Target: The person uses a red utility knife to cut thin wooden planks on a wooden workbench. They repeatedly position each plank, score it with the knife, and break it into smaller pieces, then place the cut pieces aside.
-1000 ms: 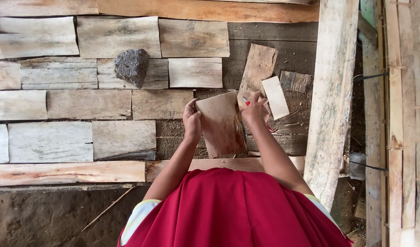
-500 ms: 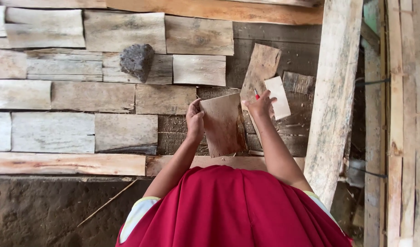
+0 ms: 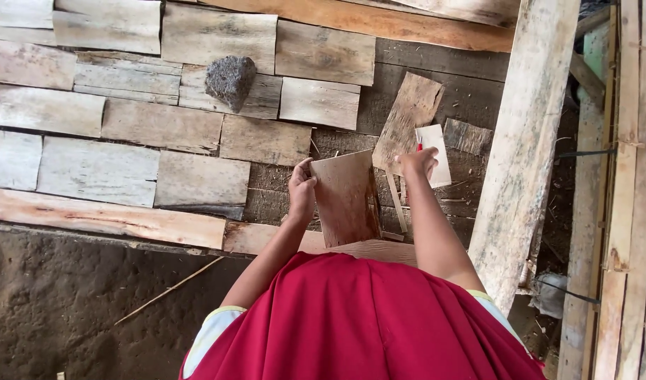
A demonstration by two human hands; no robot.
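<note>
no packages, labels, signs or screens

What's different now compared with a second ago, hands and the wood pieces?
Little changed. The right hand has slid a bit outward along the top edge of the brown rectangular wood piece. The left hand still grips its left edge. The grey stone and the small pale board stayed put.

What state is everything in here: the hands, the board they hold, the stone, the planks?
Left hand: gripping the board's left edge.
Right hand: at the board's top right corner.
Board: held, tilted.
Stone: resting on the planks.
Planks: lying flat in rows.
Pale chip: lying beyond the right hand.
</note>
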